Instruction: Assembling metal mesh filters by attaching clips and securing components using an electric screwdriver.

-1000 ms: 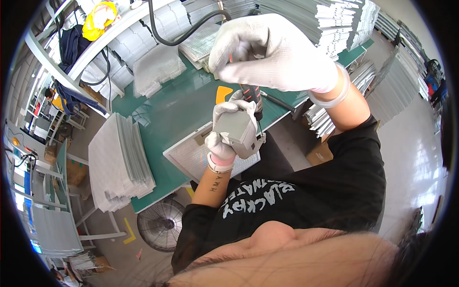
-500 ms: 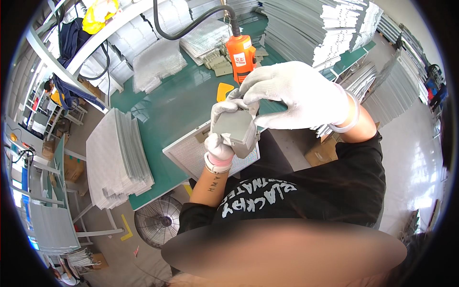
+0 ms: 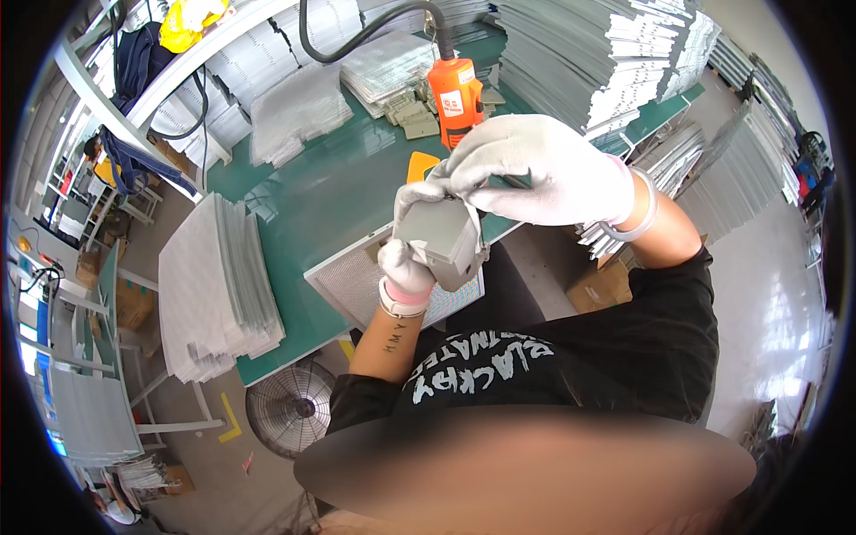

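Note:
A grey box-shaped part [image 3: 441, 230] with a flat top face is held above the front of the green table. My left hand [image 3: 406, 272], in a white glove, is closed around its left side, thumb on the near edge. Also gloved in white, my right hand [image 3: 553, 169] has its fingers pinched together at the part's far end. What those fingertips hold, if anything, is hidden. Beneath the part, a white-framed mesh panel [image 3: 343, 281] rests at the table's front edge.
An orange handheld device [image 3: 456, 98] hangs from a thick black cable beyond my hands, beside a yellow piece [image 3: 421, 165]. Stacked white sheets [image 3: 214, 285] stand on the green table [image 3: 303, 214] at left. Taller stacks [image 3: 571, 58] rise at back right. A floor fan [image 3: 290, 406] stands at lower left.
My right hand has tipped slightly and its fingers have drawn closer together at the part's far end. My left hand keeps hold of the grey part, which has shifted only a little.

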### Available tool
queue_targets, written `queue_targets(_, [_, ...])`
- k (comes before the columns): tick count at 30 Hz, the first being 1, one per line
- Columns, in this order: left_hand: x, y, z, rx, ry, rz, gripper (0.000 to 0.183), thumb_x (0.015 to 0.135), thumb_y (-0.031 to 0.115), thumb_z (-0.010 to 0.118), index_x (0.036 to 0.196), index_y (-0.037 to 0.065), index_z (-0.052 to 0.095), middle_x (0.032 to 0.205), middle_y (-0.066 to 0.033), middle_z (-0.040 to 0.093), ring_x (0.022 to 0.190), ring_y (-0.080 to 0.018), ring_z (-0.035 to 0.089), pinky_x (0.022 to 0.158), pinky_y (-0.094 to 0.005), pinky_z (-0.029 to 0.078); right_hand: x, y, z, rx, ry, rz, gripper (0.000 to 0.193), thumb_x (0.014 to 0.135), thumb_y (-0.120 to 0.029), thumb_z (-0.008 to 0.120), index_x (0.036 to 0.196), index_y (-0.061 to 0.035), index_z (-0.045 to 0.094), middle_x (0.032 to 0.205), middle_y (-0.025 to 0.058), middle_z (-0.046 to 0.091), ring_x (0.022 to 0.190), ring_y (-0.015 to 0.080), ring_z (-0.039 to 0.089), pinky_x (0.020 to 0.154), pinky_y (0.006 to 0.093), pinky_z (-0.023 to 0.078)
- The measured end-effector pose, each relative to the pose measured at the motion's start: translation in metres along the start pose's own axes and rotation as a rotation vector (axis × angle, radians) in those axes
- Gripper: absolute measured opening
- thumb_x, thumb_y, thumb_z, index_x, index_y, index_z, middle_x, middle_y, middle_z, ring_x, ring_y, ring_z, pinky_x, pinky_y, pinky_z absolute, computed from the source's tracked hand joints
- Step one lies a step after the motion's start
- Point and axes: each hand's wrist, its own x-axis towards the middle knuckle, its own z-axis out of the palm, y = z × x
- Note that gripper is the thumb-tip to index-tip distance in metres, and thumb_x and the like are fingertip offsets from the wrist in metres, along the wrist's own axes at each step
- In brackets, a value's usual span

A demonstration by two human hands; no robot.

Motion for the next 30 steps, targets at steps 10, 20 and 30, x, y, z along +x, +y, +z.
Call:
queue_targets(10, [0.059,0.045,0.008,-0.140,-0.024,-0.044,0.071,0.085,0.064,0.050,0.122,0.004,0.049,0.126,-0.0237,0.057,0.111,-0.0336,0.061,0.093,-0.0457,0.053,0.051,0.028,0.003,0.733,0.588,0.142,0.079,0.095,-0.015,0.069,0.158,-0.0071,0.023,0.130,0.0099,0.057,0.111,0.0166,0.059,0.098,0.0318,0.048])
queue_targets(20, [0.169,0.122,0.017,-0.106,-0.106,-0.068,0.063,0.098,0.052,0.037,0.139,0.006,0.048,0.136,-0.0249,0.056,0.118,-0.0357,0.061,0.101,-0.0468,0.052,0.137,0.096,-0.035,0.393,0.755,0.003,0.082,0.095,-0.008,0.064,0.161,-0.0030,0.015,0.140,0.0106,0.048,0.122,0.0182,0.048,0.105,0.0291,0.040])
queue_targets(30, [0.197,0.162,0.010,0.972,-0.047,0.270,0.067,0.085,0.020,0.077,0.142,0.002,0.047,0.136,-0.0147,0.056,0.121,-0.0241,0.056,0.104,-0.0368,0.045,0.163,0.142,-0.045,0.109,0.844,0.016,0.087,0.094,-0.015,0.068,0.161,-0.0038,0.013,0.149,0.0213,0.047,0.134,0.0278,0.048,0.110,0.0377,0.039])
